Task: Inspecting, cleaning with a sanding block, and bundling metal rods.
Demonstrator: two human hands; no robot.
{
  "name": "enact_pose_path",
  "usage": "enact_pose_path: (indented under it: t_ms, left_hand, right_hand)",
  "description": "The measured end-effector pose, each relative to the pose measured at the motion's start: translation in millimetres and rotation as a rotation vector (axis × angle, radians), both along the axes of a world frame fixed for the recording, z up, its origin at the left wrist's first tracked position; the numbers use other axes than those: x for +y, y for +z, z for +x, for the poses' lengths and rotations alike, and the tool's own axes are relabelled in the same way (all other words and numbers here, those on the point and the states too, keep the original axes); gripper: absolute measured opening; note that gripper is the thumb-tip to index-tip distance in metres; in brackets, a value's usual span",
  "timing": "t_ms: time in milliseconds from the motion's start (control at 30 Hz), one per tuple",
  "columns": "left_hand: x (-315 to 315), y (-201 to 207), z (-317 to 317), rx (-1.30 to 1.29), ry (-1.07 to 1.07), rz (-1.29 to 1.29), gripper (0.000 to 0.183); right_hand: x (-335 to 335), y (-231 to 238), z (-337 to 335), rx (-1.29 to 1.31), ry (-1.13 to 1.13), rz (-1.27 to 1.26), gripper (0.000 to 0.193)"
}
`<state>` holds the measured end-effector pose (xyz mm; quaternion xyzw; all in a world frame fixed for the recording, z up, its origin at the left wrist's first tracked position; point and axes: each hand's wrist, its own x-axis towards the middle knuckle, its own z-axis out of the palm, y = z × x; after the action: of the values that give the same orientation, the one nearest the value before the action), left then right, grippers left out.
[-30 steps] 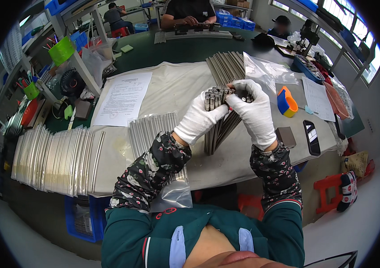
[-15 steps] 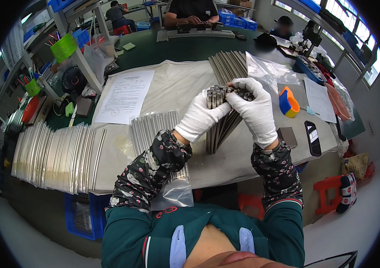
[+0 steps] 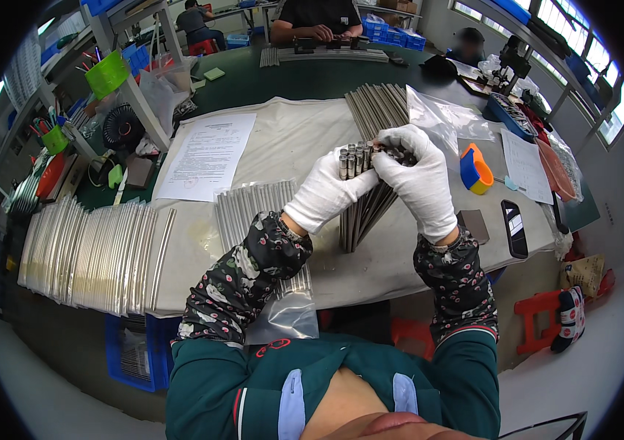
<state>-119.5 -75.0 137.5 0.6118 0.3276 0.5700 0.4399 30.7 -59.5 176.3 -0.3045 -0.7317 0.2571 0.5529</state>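
A bundle of slim grey metal rods point(image 3: 358, 222) stands upright between my hands, its round shiny ends facing up. My left hand point(image 3: 329, 193), in a white glove, is wrapped round the near left side of the bundle. From the right, my gloved right hand point(image 3: 422, 180) closes round the other part of the rods, its thumb and fingers at the top ends. Its palm hides some of those ends. Beyond my hands lies a pile of similar rods point(image 3: 376, 106). Left of the bundle, a row of rods point(image 3: 257, 213) rests on a clear plastic bag.
Many bagged rods point(image 3: 92, 253) line the table's left front edge. A printed sheet point(image 3: 208, 158) lies behind them. To the right are an orange-and-blue tape dispenser point(image 3: 476, 169), a brown block point(image 3: 473, 226) and a phone point(image 3: 514, 227). A co-worker point(image 3: 317, 22) sits across the table.
My right fingers have shifted slightly at the rod tops, and the left hand has moved a little. Both hands stay on the bundle. The co-worker's hands across the table have moved slightly.
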Motion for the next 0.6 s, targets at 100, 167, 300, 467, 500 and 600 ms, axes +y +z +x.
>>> enact_pose_path:
  t_ms: [100, 167, 300, 467, 500, 600]
  left_hand:
    - [1, -2, -5, 0.023, 0.015, 0.016, 0.024]
    - [1, -4, -8, 0.079, 0.012, 0.025, 0.024]
    - [-2, 1, -7, -0.012, -0.063, -0.027, 0.025]
    - [-2, 0, -7, -0.028, -0.100, 0.061, 0.027]
    - [-2, 2, -8, 0.038, -0.067, 0.094, 0.026]
    - [-2, 0, -7, 0.068, -0.052, 0.123, 0.025]
  right_hand:
    - [0, 0, -2, -0.046, -0.068, 0.074, 0.014]
    - [-1, 2, -3, -0.096, -0.099, -0.105, 0.014]
    - [-4, 2, -5, 0.072, 0.018, -0.102, 0.014]
    - [4, -7, -3, -0.063, -0.023, 0.094, 0.015]
    - [4, -6, -4, -0.063, -0.023, 0.093, 0.015]
    - [2, -3, -4, -0.084, -0.076, -0.031, 0.015]
